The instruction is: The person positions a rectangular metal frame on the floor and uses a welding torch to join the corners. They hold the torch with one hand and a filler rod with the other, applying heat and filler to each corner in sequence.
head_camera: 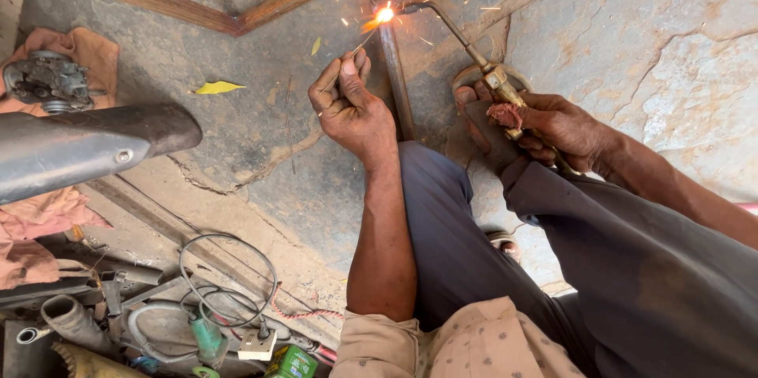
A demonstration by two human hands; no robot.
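Head view: your right hand grips the brass torch, its long axis running up-left, tip at the sparking joint. Your left hand pinches a thin filler rod pointing there too.

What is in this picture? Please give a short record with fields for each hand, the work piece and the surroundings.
left hand: pinches thin filler rod, tip at the flame
right hand: grips brass torch
work piece: rusty metal bars on concrete floor
flame: bright, throwing sparks
surroundings: exhaust pipe, coiled wires, yellow leaf
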